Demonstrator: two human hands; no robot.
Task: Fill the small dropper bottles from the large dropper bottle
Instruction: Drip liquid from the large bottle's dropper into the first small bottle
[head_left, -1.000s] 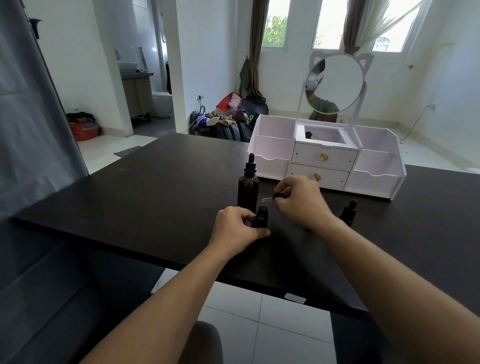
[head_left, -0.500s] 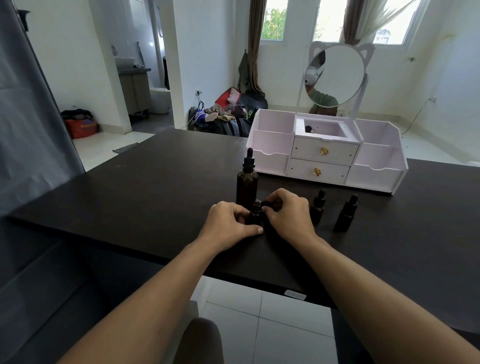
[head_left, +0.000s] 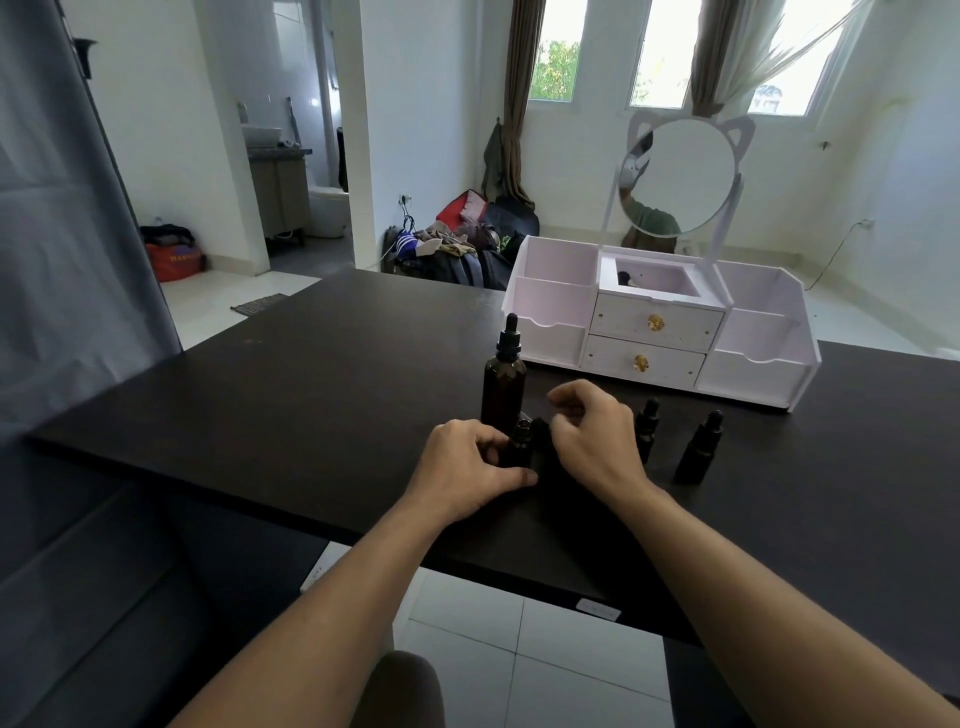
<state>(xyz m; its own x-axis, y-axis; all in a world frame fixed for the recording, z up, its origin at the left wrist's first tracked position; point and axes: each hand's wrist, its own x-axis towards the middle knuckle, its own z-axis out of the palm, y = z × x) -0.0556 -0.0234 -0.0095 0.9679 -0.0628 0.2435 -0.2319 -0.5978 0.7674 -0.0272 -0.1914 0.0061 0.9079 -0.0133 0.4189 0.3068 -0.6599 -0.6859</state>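
The large amber dropper bottle (head_left: 503, 387) stands capped on the black table (head_left: 311, 395). Just in front of it, my left hand (head_left: 462, 462) grips a small dark dropper bottle (head_left: 519, 441) standing on the table. My right hand (head_left: 592, 436) is right beside it, fingers curled, and pinches that bottle's black dropper cap (head_left: 540, 434) at the neck. Whether the cap sits on the neck or beside it is hard to tell. Two more small capped bottles (head_left: 647, 423) (head_left: 701, 449) stand to the right of my right hand.
A white organizer (head_left: 660, 332) with two drawers and a round cat-ear mirror (head_left: 675, 176) stands behind the bottles. The table's near edge runs under my forearms. A grey curtain hangs at the left.
My right hand brought the dropper cap down from above the small bottle to its neck. My left hand kept hold of the bottle. The two bottles at the right came into view.
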